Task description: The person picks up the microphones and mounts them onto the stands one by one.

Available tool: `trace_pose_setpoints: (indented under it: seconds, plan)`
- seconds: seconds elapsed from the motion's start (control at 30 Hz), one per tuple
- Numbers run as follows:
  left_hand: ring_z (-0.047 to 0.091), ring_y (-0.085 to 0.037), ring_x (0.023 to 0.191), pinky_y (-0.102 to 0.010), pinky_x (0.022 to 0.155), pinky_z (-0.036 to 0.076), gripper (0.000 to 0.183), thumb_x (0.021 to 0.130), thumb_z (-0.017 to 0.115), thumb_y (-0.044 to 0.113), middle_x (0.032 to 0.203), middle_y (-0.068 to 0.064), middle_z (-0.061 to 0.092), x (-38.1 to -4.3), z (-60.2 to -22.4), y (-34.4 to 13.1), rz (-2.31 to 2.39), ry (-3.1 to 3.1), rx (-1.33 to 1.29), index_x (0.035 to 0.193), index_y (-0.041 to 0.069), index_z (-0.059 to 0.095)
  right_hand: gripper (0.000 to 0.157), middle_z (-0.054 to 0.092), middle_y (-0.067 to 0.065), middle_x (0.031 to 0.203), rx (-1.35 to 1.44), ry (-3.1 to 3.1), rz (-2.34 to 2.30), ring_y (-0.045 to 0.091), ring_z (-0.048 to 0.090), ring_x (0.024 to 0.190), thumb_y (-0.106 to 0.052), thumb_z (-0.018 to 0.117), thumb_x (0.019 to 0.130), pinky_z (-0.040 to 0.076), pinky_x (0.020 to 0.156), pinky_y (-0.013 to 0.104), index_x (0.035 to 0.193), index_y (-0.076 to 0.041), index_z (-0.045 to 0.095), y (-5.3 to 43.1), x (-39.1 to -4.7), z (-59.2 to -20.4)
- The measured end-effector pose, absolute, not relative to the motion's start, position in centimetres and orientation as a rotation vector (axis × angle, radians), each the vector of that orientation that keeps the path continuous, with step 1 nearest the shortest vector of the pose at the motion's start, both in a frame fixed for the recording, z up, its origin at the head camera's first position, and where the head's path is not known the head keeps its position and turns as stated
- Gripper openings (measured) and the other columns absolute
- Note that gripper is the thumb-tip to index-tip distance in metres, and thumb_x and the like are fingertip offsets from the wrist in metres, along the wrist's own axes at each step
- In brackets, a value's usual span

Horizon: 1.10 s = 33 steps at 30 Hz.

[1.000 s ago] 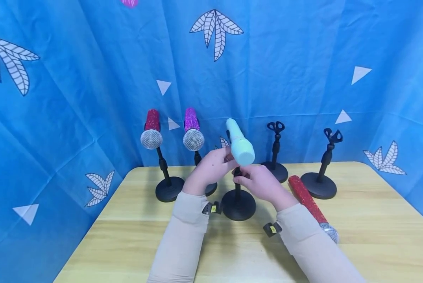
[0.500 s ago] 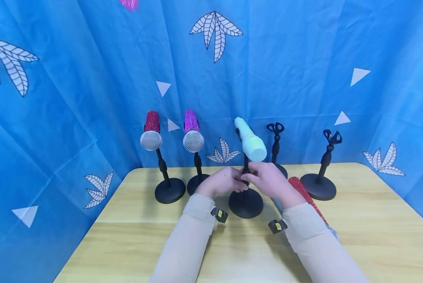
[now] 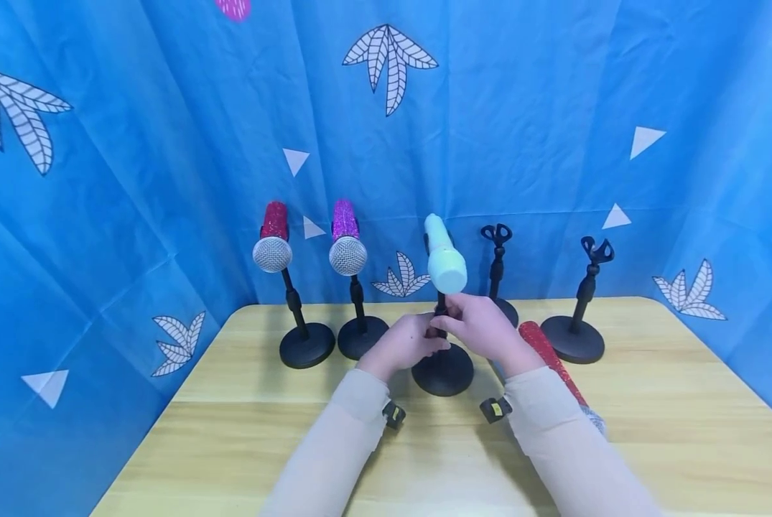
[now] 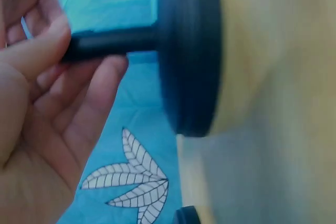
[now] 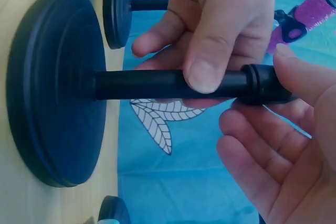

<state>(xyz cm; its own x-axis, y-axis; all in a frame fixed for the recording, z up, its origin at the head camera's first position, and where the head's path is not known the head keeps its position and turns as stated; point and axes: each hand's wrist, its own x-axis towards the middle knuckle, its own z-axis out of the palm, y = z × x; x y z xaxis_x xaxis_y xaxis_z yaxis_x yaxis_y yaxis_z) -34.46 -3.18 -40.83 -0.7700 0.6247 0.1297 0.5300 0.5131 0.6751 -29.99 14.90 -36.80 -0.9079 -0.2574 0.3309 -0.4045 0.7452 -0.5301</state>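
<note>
A light-blue microphone [image 3: 446, 258] sits in the clip of a black desk microphone stand [image 3: 442, 373], its head tilted down towards me. My left hand [image 3: 406, 343] pinches the stand's pole between thumb and fingers, as the left wrist view also shows. Higher up, my right hand [image 3: 485, 327] holds the collar [image 5: 257, 83] of the same pole. Both hands are close together below the microphone. In the right wrist view the round base [image 5: 58, 87] is seen side-on, close over the wooden table.
Stands with a red microphone [image 3: 273, 237] and a purple microphone [image 3: 347, 240] are to the left. Two stands with bare clips, a nearer one [image 3: 576, 337] and a farther one [image 3: 497, 266], are to the right. A red glitter microphone [image 3: 550, 359] lies by my right forearm.
My left hand has come down from beside the microphone to the pole. The stand has shifted slightly right, and the microphone's head has swung right, then back left to face me.
</note>
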Motion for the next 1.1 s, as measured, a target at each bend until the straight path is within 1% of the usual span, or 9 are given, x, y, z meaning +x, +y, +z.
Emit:
trace_pose_setpoints:
  seconds: [0.13, 0.23, 0.33, 0.43, 0.57, 0.7, 0.87, 0.97, 1.1]
  plan:
    - [0.068, -0.01, 0.083, -0.028, 0.074, 0.054, 0.024, 0.098, 0.068, 0.03, 0.092, 0.005, 0.072, -33.7, -42.2, -3.0, 0.864, 2.832, 1.024, 0.118, 0.017, 0.068, 0.025, 0.056, -0.005, 0.067, 0.488, -2.814, 0.853, 0.014, 0.057, 0.066, -0.037, 0.071, 0.095, 0.046, 0.061, 0.035, 0.088, -0.017, 0.058, 14.4, -29.9, -38.3]
    - [0.067, -0.011, 0.085, -0.03, 0.077, 0.053, 0.015, 0.097, 0.07, 0.033, 0.093, 0.007, 0.072, -32.0, -42.6, -3.2, 0.649, 2.892, 0.996, 0.104, 0.02, 0.069, 0.021, 0.062, -0.01, 0.072, 0.516, -2.967, 0.76, 0.011, 0.06, 0.07, -0.039, 0.073, 0.093, 0.05, 0.068, 0.038, 0.094, -0.019, 0.066, 14.4, -28.8, -39.7]
    - [0.065, -0.012, 0.079, -0.032, 0.07, 0.051, 0.019, 0.093, 0.072, 0.04, 0.087, 0.008, 0.069, -29.2, -42.4, -3.9, 0.426, 2.861, 0.965, 0.094, 0.021, 0.067, 0.022, 0.067, -0.01, 0.08, 0.587, -3.08, 0.627, 0.012, 0.063, 0.078, -0.04, 0.075, 0.091, 0.052, 0.076, 0.039, 0.098, -0.02, 0.072, 14.6, -26.8, -40.5]
    - [0.067, -0.015, 0.102, -0.034, 0.078, 0.054, 0.045, 0.09, 0.071, 0.052, 0.114, 0.0, 0.071, -26.4, -42.1, -4.5, 0.094, 2.828, 1.031, 0.116, 0.016, 0.071, 0.035, 0.073, 0.0, 0.1, 0.661, -3.14, 0.41, 0.02, 0.069, 0.096, -0.041, 0.076, 0.089, 0.053, 0.088, 0.043, 0.109, -0.012, 0.075, 14.6, -24.8, -40.5]
    - [0.05, -0.016, 0.135, -0.036, 0.094, 0.052, 0.073, 0.09, 0.066, 0.061, 0.151, -0.005, 0.05, -24.8, -41.5, -4.9, -0.222, 2.809, 1.108, 0.147, 0.016, 0.055, 0.056, 0.069, 0.014, 0.125, 0.729, -3.139, 0.16, 0.031, 0.066, 0.115, -0.044, 0.077, 0.086, 0.053, 0.093, 0.046, 0.122, -0.002, 0.072, 14.1, -23.1, -40.2]
    - [0.051, -0.014, 0.133, -0.034, 0.089, 0.054, 0.073, 0.09, 0.066, 0.062, 0.149, -0.004, 0.052, -25.6, -40.8, -4.9, -0.349, 2.828, 1.093, 0.147, 0.017, 0.055, 0.066, 0.065, 0.02, 0.129, 0.782, -3.054, 0.019, 0.034, 0.07, 0.105, -0.046, 0.08, 0.083, 0.058, 0.082, 0.045, 0.125, 0.004, 0.068, 13.1, -23.3, -40.2]
    - [0.055, -0.015, 0.13, -0.034, 0.088, 0.054, 0.069, 0.092, 0.064, 0.059, 0.148, -0.005, 0.054, -27.5, -40.0, -4.6, -0.372, 2.823, 1.027, 0.147, 0.018, 0.055, 0.065, 0.066, 0.021, 0.125, 0.79, -2.987, -0.058, 0.031, 0.072, 0.084, -0.041, 0.079, 0.081, 0.059, 0.071, 0.043, 0.124, 0.006, 0.067, 12.3, -25.0, -40.1]
    - [0.056, -0.017, 0.128, -0.037, 0.092, 0.052, 0.062, 0.095, 0.061, 0.055, 0.148, -0.003, 0.053, -29.2, -40.0, -5.0, -0.312, 2.808, 0.983, 0.147, 0.022, 0.055, 0.055, 0.069, 0.018, 0.109, 0.762, -3.013, -0.062, 0.026, 0.067, 0.07, -0.038, 0.078, 0.081, 0.057, 0.065, 0.042, 0.112, 0.006, 0.07, 11.6, -26.3, -40.2]
    - [0.054, -0.02, 0.131, -0.041, 0.1, 0.048, 0.055, 0.098, 0.059, 0.05, 0.151, -0.001, 0.051, -31.3, -40.3, -5.7, -0.225, 2.802, 0.938, 0.147, 0.024, 0.056, 0.039, 0.065, 0.011, 0.093, 0.714, -3.056, -0.057, 0.023, 0.059, 0.065, -0.036, 0.075, 0.082, 0.054, 0.066, 0.043, 0.098, 0.0, 0.071, 10.7, -28.0, -40.7]
